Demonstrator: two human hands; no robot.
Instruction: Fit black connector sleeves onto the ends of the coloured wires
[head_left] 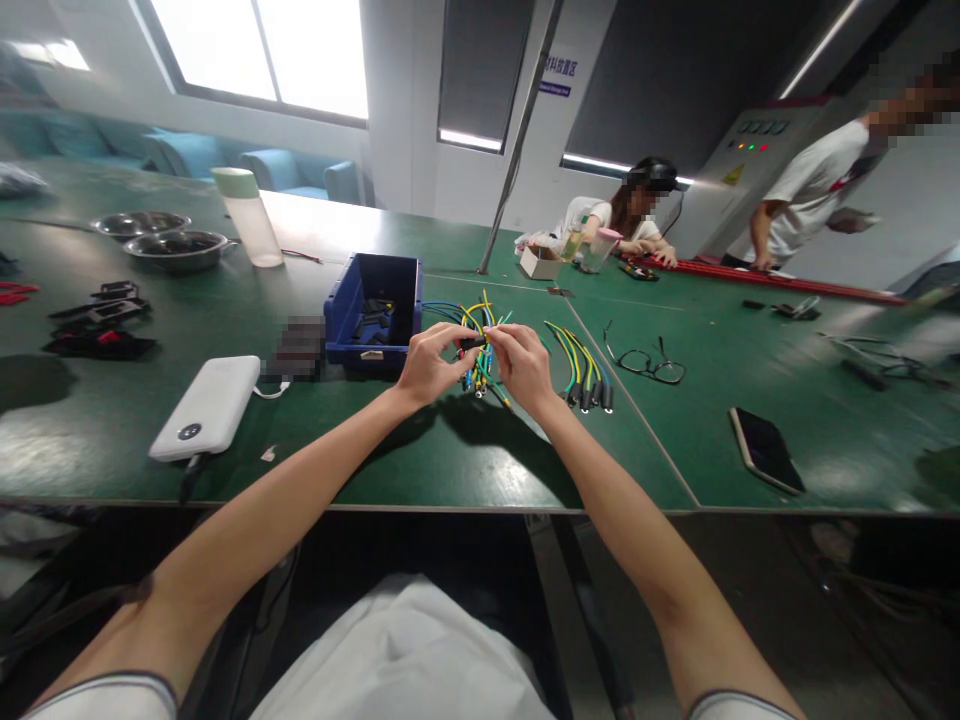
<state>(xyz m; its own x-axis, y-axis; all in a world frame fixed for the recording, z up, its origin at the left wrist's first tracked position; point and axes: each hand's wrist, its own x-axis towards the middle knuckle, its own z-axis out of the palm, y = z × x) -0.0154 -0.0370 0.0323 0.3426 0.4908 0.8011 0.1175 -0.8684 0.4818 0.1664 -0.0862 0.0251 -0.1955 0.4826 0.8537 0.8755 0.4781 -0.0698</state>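
My left hand (437,362) is closed, its thumb and fingers pinching a small black sleeve (471,343). Right beside it my right hand (519,362) is closed in a pinch at the sleeve's other end, where a yellow wire seems to meet it; the fingertips hide the exact join. Beneath and behind both hands lies a loose bundle of blue, yellow and green wires (480,384) with metal ends. To the right, a row of several wires with black sleeves (586,388) rests on the green table. Close by on the left stands a blue bin (341,318) containing small black parts (377,322).
On the left are a white power bank (214,408), metal bowls (176,262) and a bottle (253,220). Eyeglasses (651,368) and a phone (763,448) lie on the right. Two people (600,215) are across the table near a long red bar (795,281).
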